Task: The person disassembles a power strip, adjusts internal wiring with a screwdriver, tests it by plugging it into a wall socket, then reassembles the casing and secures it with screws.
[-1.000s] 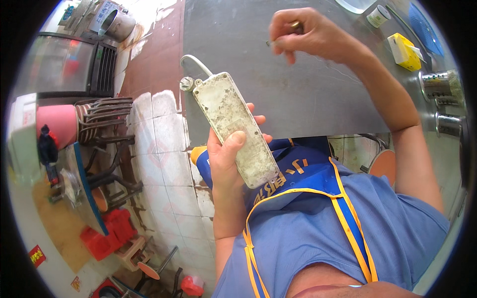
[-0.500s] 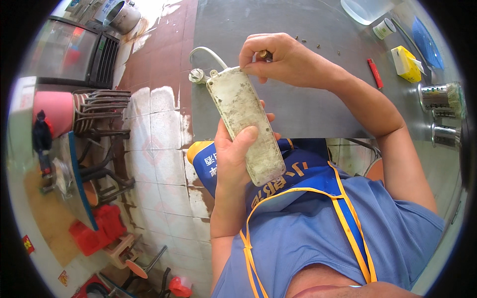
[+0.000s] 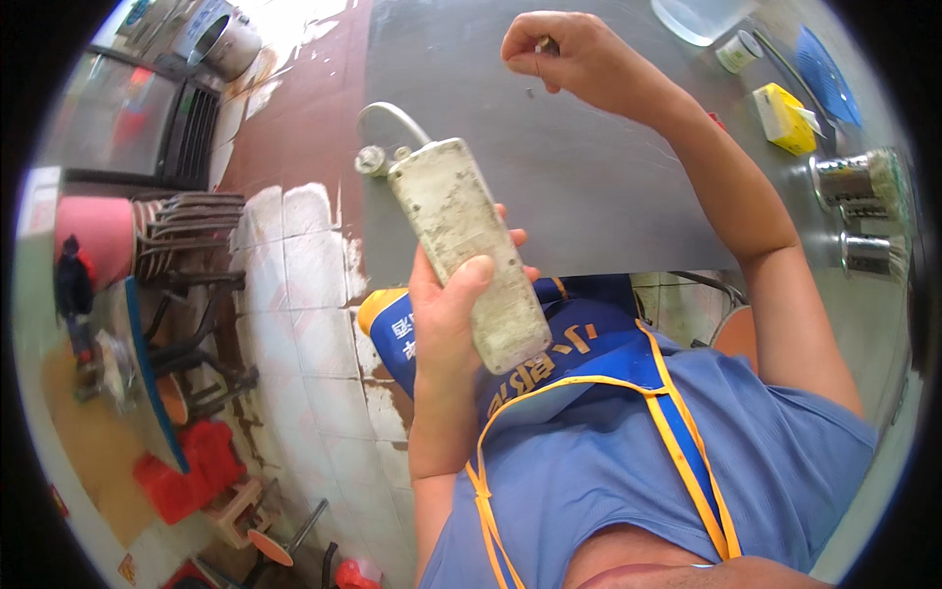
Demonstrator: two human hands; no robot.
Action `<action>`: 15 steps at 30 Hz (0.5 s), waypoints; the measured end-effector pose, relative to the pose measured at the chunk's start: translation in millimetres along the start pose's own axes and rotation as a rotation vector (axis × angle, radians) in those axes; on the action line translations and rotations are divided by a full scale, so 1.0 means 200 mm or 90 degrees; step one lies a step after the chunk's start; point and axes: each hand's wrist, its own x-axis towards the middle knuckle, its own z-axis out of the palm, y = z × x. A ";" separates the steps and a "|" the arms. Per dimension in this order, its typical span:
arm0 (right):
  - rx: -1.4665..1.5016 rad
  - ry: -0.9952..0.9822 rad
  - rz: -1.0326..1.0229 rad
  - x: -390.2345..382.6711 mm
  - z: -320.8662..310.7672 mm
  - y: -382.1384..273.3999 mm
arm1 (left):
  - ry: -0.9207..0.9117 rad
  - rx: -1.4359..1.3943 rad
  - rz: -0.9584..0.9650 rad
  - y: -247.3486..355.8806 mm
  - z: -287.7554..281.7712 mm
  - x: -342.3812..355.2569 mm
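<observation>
In my left hand (image 3: 442, 309) rests a long, dirty white power strip (image 3: 459, 211), tilted, its flat screw-hole side facing up. My thumb presses on that side and my fingers wrap round the far edge. A white cord (image 3: 397, 110) curls from its top end to a round white plug (image 3: 371, 161). Over the metal table, up and to the right of the strip, my right hand (image 3: 574, 57) is closed on a small tool with a dark brassy end (image 3: 548, 45); most of it is hidden by the fingers. A tiny screw (image 3: 530, 93) shows just below that hand.
On the grey table (image 3: 608, 216), a yellow tissue box (image 3: 785, 118), a white cup (image 3: 738, 51), a clear tub (image 3: 702, 18) and a blue basket (image 3: 826, 74) stand at the far right. Metal canisters (image 3: 856, 179) line the right edge. Stacked stools (image 3: 186, 221) stand on the left.
My right hand has lifted off the strip's top end and moved up and right over the table, keeping the small tool. It now covers the loose screws seen earlier. My left hand still holds the strip.
</observation>
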 end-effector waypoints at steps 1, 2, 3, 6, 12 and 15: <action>-0.038 -0.006 0.040 0.00 -0.04 0.03 | 0.000 -0.006 -0.007 0.00 -0.01 0.00; -0.081 -0.008 0.083 0.00 -0.10 0.06 | -0.012 -0.028 -0.014 0.01 -0.03 0.00; -0.176 -0.011 0.012 0.01 -0.15 0.14 | -0.003 -0.048 -0.013 0.02 -0.02 0.00; -0.322 -0.021 0.029 -0.03 -0.18 0.29 | 0.001 -0.143 -0.038 0.07 0.03 0.00; -0.337 -0.061 0.051 -0.05 -0.15 0.32 | -0.004 -0.203 -0.123 0.10 -0.02 -0.01; -0.340 -0.075 0.033 -0.05 -0.13 0.32 | -0.016 -0.199 -0.141 0.11 -0.03 0.01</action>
